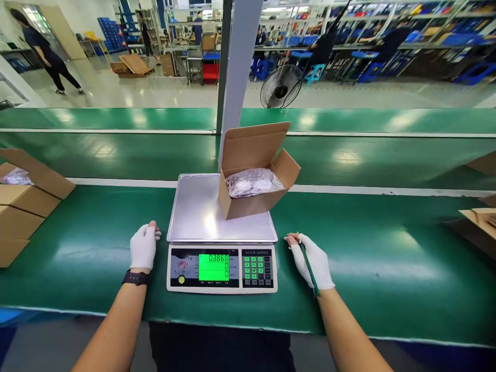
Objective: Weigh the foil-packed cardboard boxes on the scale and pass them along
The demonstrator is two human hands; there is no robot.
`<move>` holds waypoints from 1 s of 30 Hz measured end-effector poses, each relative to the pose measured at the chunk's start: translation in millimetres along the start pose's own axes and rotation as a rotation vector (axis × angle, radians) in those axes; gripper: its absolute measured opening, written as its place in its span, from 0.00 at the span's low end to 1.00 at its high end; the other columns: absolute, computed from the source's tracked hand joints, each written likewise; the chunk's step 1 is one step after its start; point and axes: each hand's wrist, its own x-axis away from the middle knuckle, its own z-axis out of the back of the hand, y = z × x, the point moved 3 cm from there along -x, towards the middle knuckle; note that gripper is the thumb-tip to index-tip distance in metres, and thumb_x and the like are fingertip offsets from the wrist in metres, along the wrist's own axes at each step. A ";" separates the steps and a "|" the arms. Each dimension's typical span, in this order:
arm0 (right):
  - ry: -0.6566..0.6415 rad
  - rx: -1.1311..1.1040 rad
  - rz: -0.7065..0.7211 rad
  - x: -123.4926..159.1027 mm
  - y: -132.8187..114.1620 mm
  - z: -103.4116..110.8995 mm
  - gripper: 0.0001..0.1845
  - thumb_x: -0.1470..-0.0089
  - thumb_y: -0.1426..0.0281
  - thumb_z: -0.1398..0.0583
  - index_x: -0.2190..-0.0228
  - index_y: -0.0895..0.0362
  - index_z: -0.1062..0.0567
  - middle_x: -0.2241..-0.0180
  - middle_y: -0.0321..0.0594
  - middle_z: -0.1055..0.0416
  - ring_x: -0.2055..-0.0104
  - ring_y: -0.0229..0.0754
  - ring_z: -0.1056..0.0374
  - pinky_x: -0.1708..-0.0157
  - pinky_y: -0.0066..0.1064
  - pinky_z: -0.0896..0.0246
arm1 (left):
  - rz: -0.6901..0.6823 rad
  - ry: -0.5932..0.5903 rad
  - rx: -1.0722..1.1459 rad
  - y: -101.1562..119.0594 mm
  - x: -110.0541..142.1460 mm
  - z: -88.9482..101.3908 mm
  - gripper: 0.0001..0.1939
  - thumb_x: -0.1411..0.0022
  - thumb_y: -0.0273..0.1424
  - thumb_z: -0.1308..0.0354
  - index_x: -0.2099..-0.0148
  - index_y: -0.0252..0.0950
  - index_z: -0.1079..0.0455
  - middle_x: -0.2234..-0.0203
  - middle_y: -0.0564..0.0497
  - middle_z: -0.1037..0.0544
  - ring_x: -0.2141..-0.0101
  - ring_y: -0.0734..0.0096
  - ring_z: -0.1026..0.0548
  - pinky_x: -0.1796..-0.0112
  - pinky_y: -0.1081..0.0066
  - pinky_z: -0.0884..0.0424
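Note:
A digital weighing scale [222,268] stands on the green table, its display lit green. On its metal pan [194,212], toward the back right, an open cardboard box [251,206] sits at an angle with its lid up. Inside lies a bubble-wrapped item [254,182]. My left hand [144,246], in a white fingerless glove, rests left of the scale with its fingers curled and nothing visible in them. To the right of the scale, my gloved right hand [313,258] grips a slim green pen [309,266] that points back toward my wrist.
Open cardboard boxes [27,206] stand at the left, one holding a wrapped item. More cardboard boxes [480,222] are at the right edge. A post [242,67] rises behind the scale. Beyond the green conveyor [155,152] are a fan [281,88], shelving and several people.

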 end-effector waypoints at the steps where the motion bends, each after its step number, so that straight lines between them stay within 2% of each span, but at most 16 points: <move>1: -0.024 0.008 0.020 3.6 -1.2 0.6 0.22 0.44 0.52 0.47 0.65 0.55 0.24 0.63 0.46 0.23 0.56 0.53 0.28 0.53 0.44 0.36 | 0.028 -0.008 0.062 0.0 2.9 2.5 0.25 0.50 0.52 0.45 0.69 0.31 0.32 0.75 0.46 0.27 0.72 0.65 0.29 0.70 0.72 0.34; 4: -0.106 -0.008 0.032 -1.8 -9.1 11.5 0.22 0.43 0.52 0.47 0.63 0.55 0.24 0.63 0.44 0.23 0.60 0.51 0.27 0.58 0.41 0.33 | 0.083 -0.027 0.208 12.7 4.2 6.4 0.26 0.54 0.51 0.41 0.67 0.30 0.31 0.74 0.45 0.26 0.73 0.67 0.29 0.72 0.74 0.34; 6: -0.071 -0.034 0.031 -12.0 -16.4 25.2 0.22 0.43 0.52 0.47 0.62 0.55 0.24 0.65 0.43 0.23 0.63 0.49 0.27 0.59 0.40 0.33 | 0.022 -0.017 0.252 35.6 5.9 9.0 0.25 0.52 0.50 0.41 0.66 0.30 0.31 0.73 0.45 0.26 0.73 0.68 0.28 0.72 0.75 0.33; 10: 0.340 -0.168 0.140 -22.3 -44.1 60.5 0.17 0.40 0.57 0.45 0.61 0.57 0.24 0.68 0.43 0.23 0.65 0.45 0.27 0.54 0.39 0.33 | -0.261 -0.025 0.251 104.5 23.4 11.6 0.21 0.43 0.47 0.43 0.67 0.31 0.30 0.72 0.47 0.25 0.71 0.67 0.26 0.69 0.74 0.29; 11: 0.413 -0.196 0.201 -21.6 -55.3 67.4 0.16 0.39 0.59 0.44 0.61 0.57 0.24 0.68 0.43 0.23 0.67 0.44 0.27 0.55 0.39 0.32 | -0.321 -0.044 0.252 121.9 29.2 10.0 0.20 0.41 0.46 0.44 0.67 0.31 0.30 0.72 0.47 0.25 0.71 0.67 0.26 0.68 0.73 0.29; 13: 0.457 -0.195 0.363 -18.9 -83.7 77.2 0.11 0.39 0.62 0.43 0.61 0.55 0.24 0.67 0.42 0.23 0.70 0.42 0.28 0.58 0.38 0.31 | -0.421 -0.098 0.252 152.8 39.9 3.2 0.20 0.39 0.45 0.45 0.66 0.31 0.29 0.73 0.48 0.25 0.70 0.67 0.26 0.67 0.72 0.28; 16: 0.382 -0.120 0.673 -14.8 -136.6 84.2 0.08 0.41 0.68 0.42 0.60 0.53 0.25 0.64 0.42 0.24 0.65 0.44 0.27 0.58 0.39 0.31 | -0.533 -0.196 0.210 185.5 51.6 -14.1 0.21 0.36 0.46 0.47 0.65 0.31 0.29 0.72 0.48 0.25 0.69 0.67 0.26 0.65 0.72 0.29; 19: 0.243 -0.079 0.981 -14.7 -189.6 82.7 0.13 0.44 0.71 0.41 0.55 0.53 0.28 0.58 0.44 0.25 0.55 0.48 0.29 0.53 0.42 0.33 | -0.625 -0.291 0.129 204.0 60.7 -33.6 0.23 0.34 0.49 0.49 0.64 0.32 0.29 0.70 0.48 0.25 0.67 0.67 0.27 0.64 0.71 0.31; 21: 0.158 -0.065 1.127 -19.1 -218.1 77.3 0.13 0.45 0.70 0.41 0.56 0.53 0.29 0.54 0.45 0.27 0.50 0.50 0.32 0.51 0.45 0.35 | -0.671 -0.326 0.066 212.4 66.5 -45.0 0.26 0.33 0.52 0.52 0.65 0.33 0.30 0.70 0.48 0.25 0.68 0.67 0.28 0.65 0.71 0.34; 23: 0.077 -0.032 1.213 -27.0 -238.5 69.3 0.10 0.45 0.68 0.41 0.59 0.54 0.29 0.54 0.46 0.27 0.48 0.52 0.34 0.50 0.48 0.37 | -0.713 -0.306 -0.023 219.9 71.9 -53.5 0.29 0.33 0.55 0.55 0.69 0.34 0.32 0.74 0.50 0.28 0.71 0.69 0.31 0.68 0.71 0.38; 26: -0.064 0.044 1.234 -41.0 -253.7 55.8 0.09 0.44 0.65 0.40 0.62 0.57 0.28 0.55 0.48 0.28 0.50 0.53 0.35 0.49 0.49 0.40 | -0.786 -0.247 -0.182 228.2 77.5 -62.7 0.31 0.34 0.55 0.55 0.75 0.35 0.39 0.81 0.52 0.34 0.76 0.71 0.37 0.72 0.70 0.47; 30: -0.127 0.101 1.217 -51.7 -258.3 48.4 0.10 0.46 0.66 0.38 0.63 0.58 0.27 0.54 0.50 0.29 0.50 0.54 0.36 0.48 0.49 0.42 | -0.861 -0.260 -0.302 229.4 74.1 -70.1 0.24 0.31 0.44 0.55 0.76 0.34 0.40 0.80 0.52 0.33 0.76 0.71 0.38 0.72 0.68 0.52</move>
